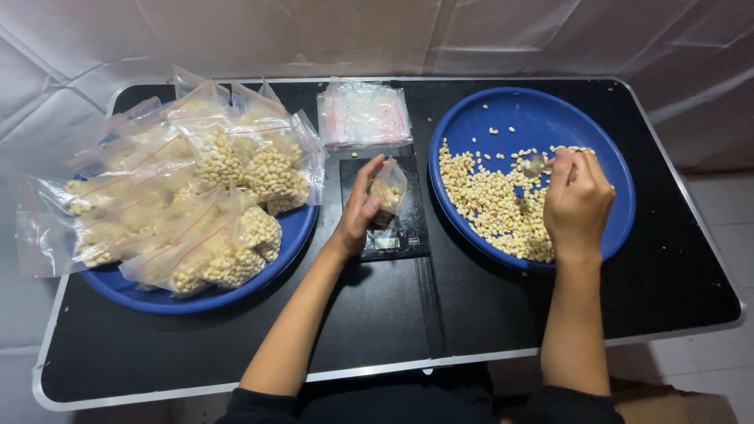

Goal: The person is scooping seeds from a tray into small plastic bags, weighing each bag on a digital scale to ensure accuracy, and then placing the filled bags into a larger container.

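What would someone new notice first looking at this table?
The heap of filled clear bags piled on the blue plate at left. At right, the right hand holds a spoon over loose pale beans in a second blue plate. Between them, the left hand steadies a small bag on a scale.

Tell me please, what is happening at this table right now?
A person sits at a black table. The left hand holds a small clear bag, partly filled with pale beans, upright on a small black scale. The right hand holds a spoon over loose beans in the right blue tray. Filled bags are piled on the left blue tray; empty bags lie behind the scale.
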